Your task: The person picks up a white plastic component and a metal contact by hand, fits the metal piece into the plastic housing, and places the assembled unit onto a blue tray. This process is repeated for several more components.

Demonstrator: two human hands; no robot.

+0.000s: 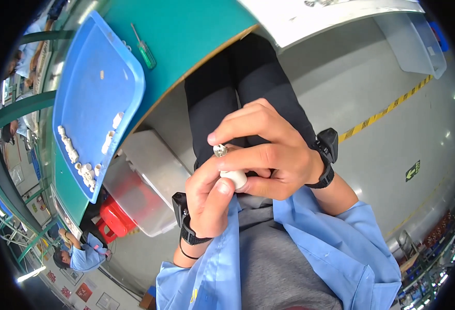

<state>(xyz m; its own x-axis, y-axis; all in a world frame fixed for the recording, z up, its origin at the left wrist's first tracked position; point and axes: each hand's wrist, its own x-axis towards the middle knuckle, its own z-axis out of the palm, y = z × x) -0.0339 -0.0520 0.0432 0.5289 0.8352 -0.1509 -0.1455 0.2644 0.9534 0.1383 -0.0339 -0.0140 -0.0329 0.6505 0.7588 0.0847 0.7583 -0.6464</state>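
Both of my hands meet above my lap, around a small white rounded plastic fitting (233, 180). My left hand (206, 199) is closed on the fitting, its thumb pressed along the near side. Wrapped over it from the other side is my right hand (276, 155), with fingertips and thumb against the same piece. A small shiny metal-and-clear part (220, 150) shows between the fingers above the fitting. Whether it is joined to the white piece cannot be seen, since fingers cover the space between them.
Left of me, a blue tray (95, 93) holds several small white fittings (86, 173) on the green table (186, 26). A green-handled screwdriver (145, 54) lies beside it. Below are a clear bin (157, 170) and a red stool (116, 217). Another person (85, 253) sits farther off.
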